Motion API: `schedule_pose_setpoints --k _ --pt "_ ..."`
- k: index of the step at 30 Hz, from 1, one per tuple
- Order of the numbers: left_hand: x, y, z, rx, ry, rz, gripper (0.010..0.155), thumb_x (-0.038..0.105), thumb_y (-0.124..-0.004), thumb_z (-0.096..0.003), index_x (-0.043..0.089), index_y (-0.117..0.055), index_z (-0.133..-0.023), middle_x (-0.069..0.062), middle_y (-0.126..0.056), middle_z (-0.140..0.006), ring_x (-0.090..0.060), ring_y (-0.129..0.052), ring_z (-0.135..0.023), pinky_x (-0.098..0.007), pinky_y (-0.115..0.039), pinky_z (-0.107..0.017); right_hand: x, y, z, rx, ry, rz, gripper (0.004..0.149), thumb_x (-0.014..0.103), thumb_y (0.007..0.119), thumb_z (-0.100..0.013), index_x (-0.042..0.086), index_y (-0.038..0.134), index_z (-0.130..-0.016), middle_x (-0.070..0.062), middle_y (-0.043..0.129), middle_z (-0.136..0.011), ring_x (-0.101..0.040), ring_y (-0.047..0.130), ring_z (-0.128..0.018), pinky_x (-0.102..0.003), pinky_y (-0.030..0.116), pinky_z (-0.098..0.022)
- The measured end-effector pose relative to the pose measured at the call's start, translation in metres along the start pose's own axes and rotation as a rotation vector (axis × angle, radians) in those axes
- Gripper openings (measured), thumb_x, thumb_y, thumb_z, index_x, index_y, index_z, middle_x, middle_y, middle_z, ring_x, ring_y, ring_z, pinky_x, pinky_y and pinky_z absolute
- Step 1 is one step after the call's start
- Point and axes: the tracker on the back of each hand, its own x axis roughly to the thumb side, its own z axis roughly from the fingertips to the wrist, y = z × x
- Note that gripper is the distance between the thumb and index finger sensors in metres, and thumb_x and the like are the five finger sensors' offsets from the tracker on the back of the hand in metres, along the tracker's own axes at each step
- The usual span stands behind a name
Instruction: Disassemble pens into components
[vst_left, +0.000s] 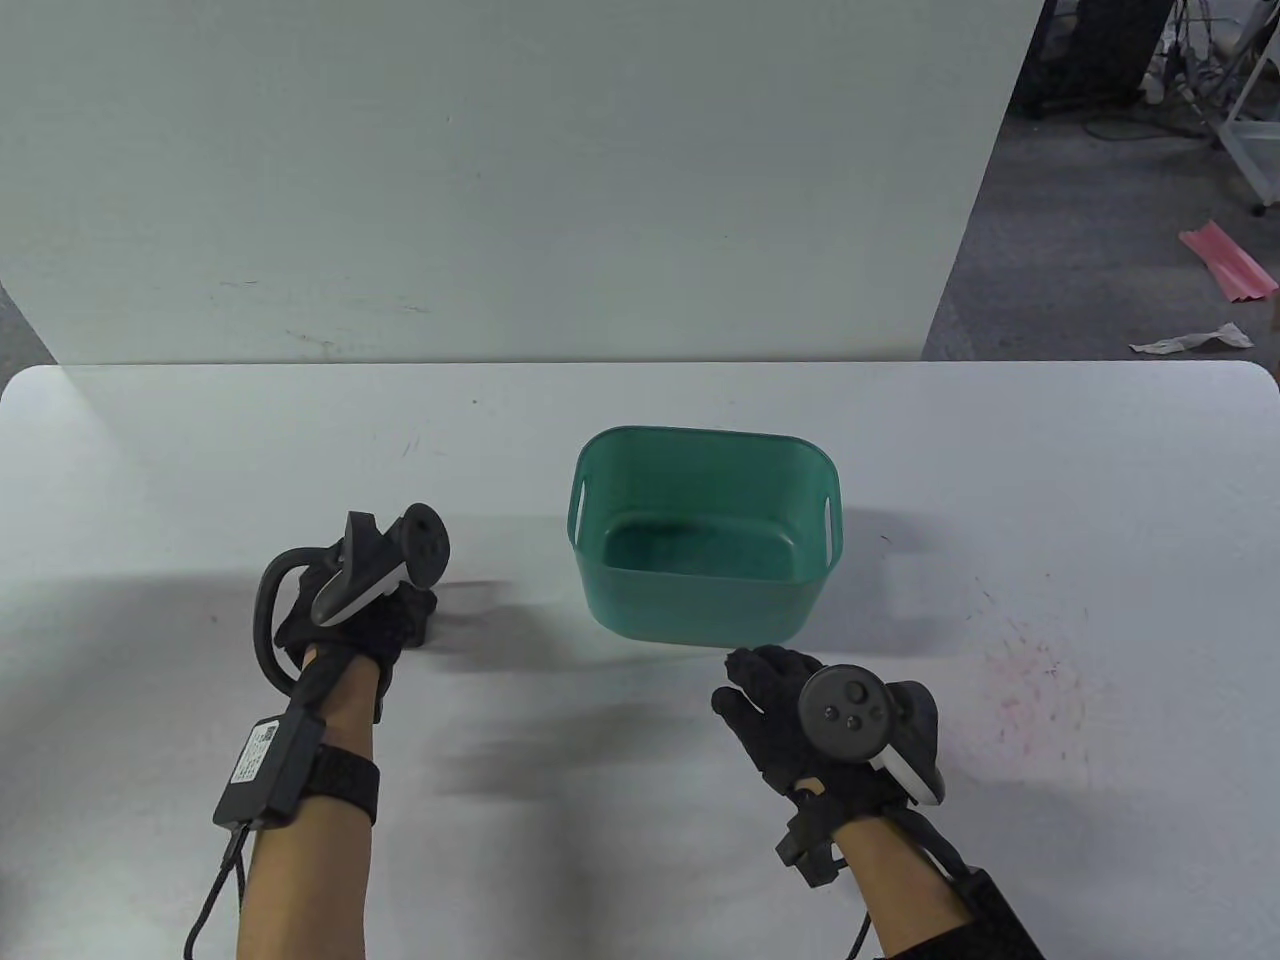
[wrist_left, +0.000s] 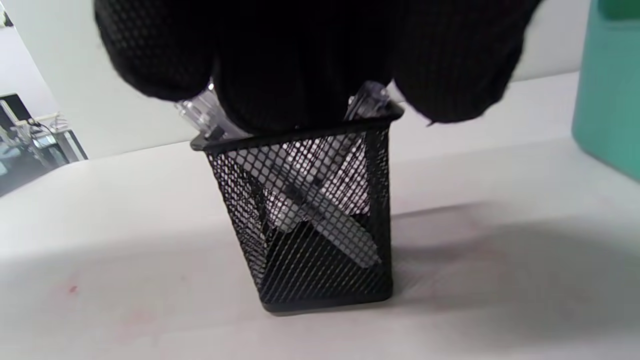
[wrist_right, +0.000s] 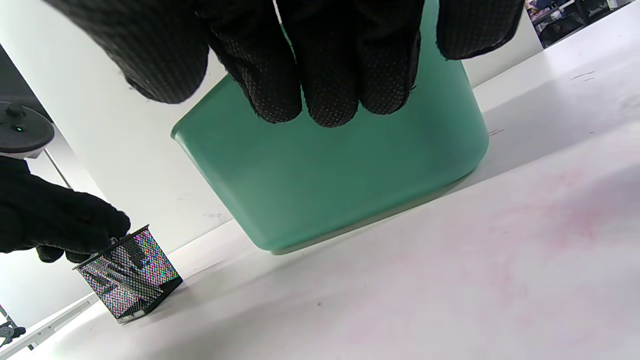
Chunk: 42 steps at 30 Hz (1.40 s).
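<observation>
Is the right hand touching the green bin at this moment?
Cannot tell. In the table view the right hand sits just in front of the green bin with a thin strip of table between. The right wrist view has its fingers overlapping the bin without showing contact.

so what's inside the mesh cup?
Pens, clear-bodied, crossed and leaning inside the mesh cup. The left hand covers their tops, so the count isn't clear.

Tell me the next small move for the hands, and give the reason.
Probably the left hand should pinch one pen and lift it out of the mesh cup: its fingers already sit over the pens' tops, while the right hand hangs free beside the empty green bin.
</observation>
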Motion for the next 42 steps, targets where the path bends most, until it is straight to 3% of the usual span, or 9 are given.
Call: schedule_pose_setpoints --k 10,21,24,30,42 --pt "0.004 -0.001 0.000 0.057 0.005 -0.062 0.045 0.049 -0.085 -0.0496 0.030 -0.085 -0.091 0.010 -0.115 -0.078 -0.016 -0.112 -0.061 -0.049 -0.089 -0.054 -0.001 0.001 -0.001 0.009 0.006 -0.007 0.054 0.051 0.068 -0.062 0.016 0.069 -0.103 -0.019 0.069 -0.107 -0.046 0.066 -0.098 -0.070 0.049 -0.071" --pt "0.008 -0.005 -0.005 0.025 0.040 -0.097 0.046 0.048 -0.080 -0.0526 0.031 -0.080 -0.095 0.011 -0.114 -0.081 -0.019 -0.107 -0.063 -0.047 -0.090 -0.051 -0.002 0.002 -0.001 0.021 0.009 -0.013 0.054 0.051 0.068 -0.062 0.015 0.069 -0.103 -0.019 0.069 -0.106 -0.046 0.066 -0.098 -0.070 0.050 -0.070" --pt "0.005 -0.007 -0.008 -0.014 0.051 -0.049 0.048 0.048 -0.078 -0.0536 0.029 -0.077 -0.098 0.010 -0.118 -0.080 -0.027 -0.103 -0.061 -0.047 -0.090 -0.049 -0.002 0.002 -0.001 0.023 0.008 -0.013 0.054 0.051 0.068 -0.062 0.015 0.069 -0.103 -0.019 0.069 -0.107 -0.046 0.066 -0.098 -0.070 0.050 -0.070" --pt "-0.003 -0.008 -0.012 -0.037 0.065 0.033 0.045 0.045 -0.077 -0.0546 0.028 -0.082 -0.096 0.007 -0.123 -0.074 -0.022 -0.102 -0.061 -0.046 -0.091 -0.048 -0.003 0.002 -0.001 0.028 0.010 -0.013 0.055 0.051 0.068 -0.062 0.015 0.069 -0.103 -0.019 0.069 -0.106 -0.046 0.066 -0.098 -0.071 0.050 -0.070" --pt "0.002 -0.016 -0.017 0.002 0.091 -0.044 0.046 0.043 -0.069 -0.0580 0.023 -0.075 -0.099 0.008 -0.120 -0.072 -0.019 -0.100 -0.053 -0.046 -0.090 -0.049 -0.004 0.004 -0.002 0.047 0.016 -0.010 0.055 0.051 0.068 -0.062 0.015 0.069 -0.103 -0.020 0.070 -0.106 -0.046 0.066 -0.098 -0.071 0.051 -0.069"
